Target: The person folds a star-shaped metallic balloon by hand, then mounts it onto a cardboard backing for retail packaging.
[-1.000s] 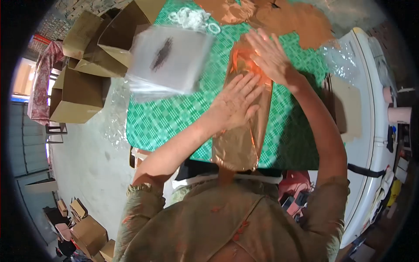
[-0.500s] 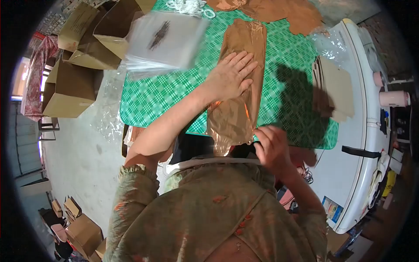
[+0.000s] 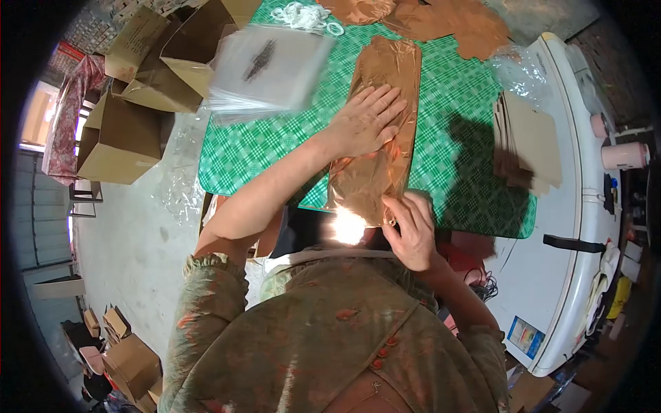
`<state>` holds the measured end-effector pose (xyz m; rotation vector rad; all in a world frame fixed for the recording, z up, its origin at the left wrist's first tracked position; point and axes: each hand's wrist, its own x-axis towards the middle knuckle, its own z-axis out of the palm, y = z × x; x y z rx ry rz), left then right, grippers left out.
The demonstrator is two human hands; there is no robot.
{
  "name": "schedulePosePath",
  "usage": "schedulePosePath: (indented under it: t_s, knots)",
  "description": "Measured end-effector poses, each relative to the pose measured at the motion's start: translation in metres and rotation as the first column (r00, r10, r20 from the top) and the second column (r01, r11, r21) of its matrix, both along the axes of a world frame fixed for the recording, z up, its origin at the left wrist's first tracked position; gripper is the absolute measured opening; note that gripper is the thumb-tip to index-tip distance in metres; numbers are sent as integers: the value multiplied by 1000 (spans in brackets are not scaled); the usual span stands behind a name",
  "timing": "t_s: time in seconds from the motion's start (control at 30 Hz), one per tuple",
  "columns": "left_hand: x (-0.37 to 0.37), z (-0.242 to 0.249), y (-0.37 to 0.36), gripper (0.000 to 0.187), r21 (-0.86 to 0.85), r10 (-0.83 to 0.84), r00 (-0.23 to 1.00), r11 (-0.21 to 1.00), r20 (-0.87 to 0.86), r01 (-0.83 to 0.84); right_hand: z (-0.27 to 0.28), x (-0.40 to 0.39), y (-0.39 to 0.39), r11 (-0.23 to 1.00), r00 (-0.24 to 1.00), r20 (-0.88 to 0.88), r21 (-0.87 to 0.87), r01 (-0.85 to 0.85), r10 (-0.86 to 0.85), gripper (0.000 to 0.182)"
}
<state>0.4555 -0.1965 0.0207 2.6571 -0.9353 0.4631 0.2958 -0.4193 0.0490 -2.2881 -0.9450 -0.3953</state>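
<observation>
A long, shiny copper-brown wrapped piece [image 3: 390,65] lies lengthwise on the green checked tablecloth [image 3: 241,155], its near end hanging over the table's front edge with a bright glare on it. Across its middle my left hand [image 3: 365,122] rests flat, palm down, fingers spread slightly. At its near right corner my right hand [image 3: 411,230] has thumb and fingers closed on the edge of the brown material. To the left lies a stack of clear plastic sleeves [image 3: 289,72] with a dark mark on top.
White rings [image 3: 301,15] and brown sheets [image 3: 447,24] lie at the far edge. On the right are beige card pieces [image 3: 530,131], crinkled clear plastic [image 3: 520,72] and a white appliance [image 3: 564,275]. Open cardboard boxes [image 3: 131,131] stand at left.
My right hand has moved left and slightly down onto the brown material's corner. My left hand stays flat on it. The glare at the near end has grown brighter.
</observation>
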Motion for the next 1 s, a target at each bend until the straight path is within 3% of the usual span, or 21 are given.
schedulePosePath:
  t_s: [0.27, 0.4, 0.53, 0.63, 0.73, 1.0]
  knots:
    - [-1, 8, 3, 63, 16, -18, 996, 1000, -89, 20, 12, 12, 3, 993, 991, -97, 84, -84, 92, 55]
    - [-2, 11, 2, 64, 21, -24, 993, 999, -118, 26, 25, 52, -4, 995, 989, 137, -94, -38, 50, 50]
    - [-1, 9, 3, 64, 57, -20, 995, 998, -94, 25, 33, 93, -10, 990, 948, 310, -143, -21, 65, 43]
    - [0, 8, 4, 65, 115, -28, 998, 993, -57, 35, 29, 109, -4, 953, 941, 217, -216, -212, 259, 37]
    - [-2, 10, 1, 64, 59, -9, 995, 998, -96, 15, 15, 114, 4, 935, 933, 151, -199, -295, 326, 33]
    - [-2, 22, 3, 63, 5, -44, 970, 999, -239, 47, 16, 112, 4, 946, 945, 108, -135, -294, 309, 35]
